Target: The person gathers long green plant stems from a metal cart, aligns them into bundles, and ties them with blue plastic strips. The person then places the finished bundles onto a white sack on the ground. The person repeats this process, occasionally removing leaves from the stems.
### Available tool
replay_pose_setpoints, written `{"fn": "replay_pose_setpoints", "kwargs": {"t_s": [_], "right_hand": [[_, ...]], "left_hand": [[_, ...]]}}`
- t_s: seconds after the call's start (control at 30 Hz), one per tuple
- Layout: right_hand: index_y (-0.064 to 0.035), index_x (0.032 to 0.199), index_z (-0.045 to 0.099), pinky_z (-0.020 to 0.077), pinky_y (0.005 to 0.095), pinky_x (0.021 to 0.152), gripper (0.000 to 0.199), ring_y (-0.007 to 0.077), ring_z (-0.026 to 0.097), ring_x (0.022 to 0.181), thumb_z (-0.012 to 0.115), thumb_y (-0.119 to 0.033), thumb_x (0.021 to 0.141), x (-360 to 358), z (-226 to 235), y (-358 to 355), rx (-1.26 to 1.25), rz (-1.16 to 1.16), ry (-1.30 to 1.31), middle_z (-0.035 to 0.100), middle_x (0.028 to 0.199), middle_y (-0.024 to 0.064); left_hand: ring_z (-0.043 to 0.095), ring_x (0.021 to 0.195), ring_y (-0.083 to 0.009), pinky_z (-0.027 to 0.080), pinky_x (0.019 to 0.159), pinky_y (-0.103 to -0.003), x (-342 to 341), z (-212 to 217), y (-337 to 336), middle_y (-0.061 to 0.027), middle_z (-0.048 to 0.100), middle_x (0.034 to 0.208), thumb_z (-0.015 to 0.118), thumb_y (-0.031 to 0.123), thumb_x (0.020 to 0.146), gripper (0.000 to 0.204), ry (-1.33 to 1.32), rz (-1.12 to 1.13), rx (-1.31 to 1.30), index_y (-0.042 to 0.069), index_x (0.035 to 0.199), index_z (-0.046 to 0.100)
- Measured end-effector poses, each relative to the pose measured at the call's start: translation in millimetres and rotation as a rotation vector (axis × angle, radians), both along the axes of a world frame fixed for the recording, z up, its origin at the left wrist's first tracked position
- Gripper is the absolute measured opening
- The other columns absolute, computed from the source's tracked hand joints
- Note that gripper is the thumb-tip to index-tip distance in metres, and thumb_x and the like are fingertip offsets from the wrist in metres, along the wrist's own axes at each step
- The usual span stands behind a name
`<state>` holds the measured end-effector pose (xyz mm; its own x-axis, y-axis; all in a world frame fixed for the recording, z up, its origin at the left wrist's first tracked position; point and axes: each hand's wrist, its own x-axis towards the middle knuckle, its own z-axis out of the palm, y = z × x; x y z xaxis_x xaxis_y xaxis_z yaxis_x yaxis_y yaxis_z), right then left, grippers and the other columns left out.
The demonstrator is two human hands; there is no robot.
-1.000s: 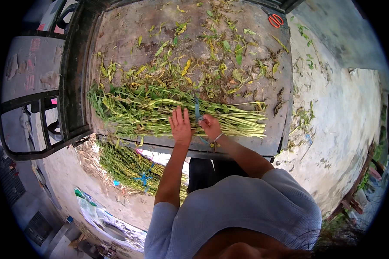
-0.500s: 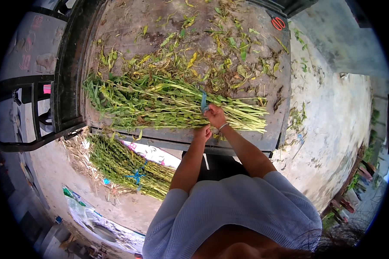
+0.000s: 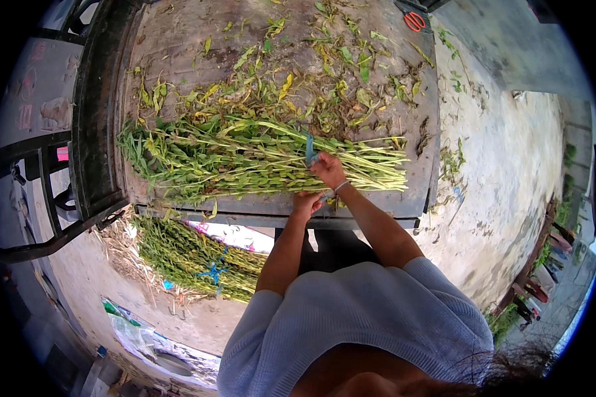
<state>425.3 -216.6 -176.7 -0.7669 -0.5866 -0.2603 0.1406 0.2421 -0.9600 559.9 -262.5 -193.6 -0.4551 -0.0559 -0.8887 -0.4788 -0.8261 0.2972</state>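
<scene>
A long bundle of green leafy stalks (image 3: pixel 225 159) lies across the near part of a worn cart bed, its leafy tops left and cut ends right. Over the bundle runs a flat blue tie strip (image 3: pixel 309 147). My right hand (image 3: pixel 329 170), with a bracelet at the wrist, is on top of the stalks, its fingers pinched on the strip. At the bundle's near side my left hand (image 3: pixel 307 202) is closed, a short pale-blue end of the strip showing by its fingers. The strip's underside is hidden beneath the stalks.
Loose leaves (image 3: pixel 351 86) litter the cart bed (image 3: pixel 179 46). Orange-handled scissors (image 3: pixel 414 21) lie at its far right corner. A dark metal frame (image 3: pixel 99 99) borders the left. Below the near edge, another stalk bundle (image 3: pixel 172 248) with a blue tie (image 3: pixel 212 272) lies on the floor.
The view has shifted slightly, so the cart bed sits a little left and higher. A pale-blue strip end now shows beside my left fingers. Both hands stay near the same spot on the bundle.
</scene>
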Motion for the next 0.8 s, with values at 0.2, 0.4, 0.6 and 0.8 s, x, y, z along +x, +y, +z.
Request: {"fn": "replay_pose_setpoints", "kwargs": {"t_s": [0.2, 0.4, 0.6, 0.8], "right_hand": [[-0.0064, 0.066, 0.038, 0.0435, 0.0219, 0.053, 0.023, 0.0036, 0.051, 0.063, 0.054, -0.006, 0.083, -1.5, 31.6, -7.9, -0.043, -0.069, -0.203, 0.041, 0.061, -0.0035], [-0.0025, 0.071, 0.041, 0.0364, 0.0237, 0.046, 0.021, 0.0049, 0.041, 0.053, 0.057, -0.010, 0.083, -13.3, 60.5, -40.0, -0.168, -0.236, 0.076, 0.039, 0.058, -0.0011], [0.0011, 0.073, 0.046, 0.0388, 0.0353, 0.049, 0.012, 0.0285, 0.048, 0.053, 0.055, -0.006, 0.077, -14.1, 76.8, -55.4, 0.072, 0.047, 0.294, 0.046, 0.060, 0.0150], [0.0019, 0.080, 0.049, 0.0408, 0.0442, 0.056, 0.010, 0.0390, 0.053, 0.065, 0.051, -0.002, 0.071, 14.9, 87.9, -25.0, 0.090, 0.140, 0.507, 0.051, 0.070, 0.0205]], "left_hand": [[0.048, 0.047, -0.0067, 0.038, 0.040, -0.020, 44.4, 0.6, -24.3, -0.0025, 0.057, 0.065, 0.066, 0.013, 0.078, 0.010, 0.000, -0.171, 0.201, 0.006, 0.081, 0.059], [0.041, 0.050, -0.0067, 0.036, 0.048, -0.025, 61.1, 51.1, -66.2, -0.0013, 0.050, 0.058, 0.058, 0.014, 0.083, 0.014, 0.284, -0.592, -0.852, 0.003, 0.074, 0.058], [0.041, 0.049, -0.0120, 0.035, 0.047, -0.029, -18.6, 95.1, -78.5, -0.0069, 0.043, 0.053, 0.054, 0.019, 0.084, 0.022, 0.343, -0.378, -1.013, 0.001, 0.071, 0.054], [0.046, 0.047, -0.0184, 0.037, 0.048, -0.034, -77.9, 96.3, -103.0, -0.0112, 0.045, 0.051, 0.052, 0.024, 0.084, 0.026, 0.315, -0.491, -0.977, 0.001, 0.071, 0.057]]}}
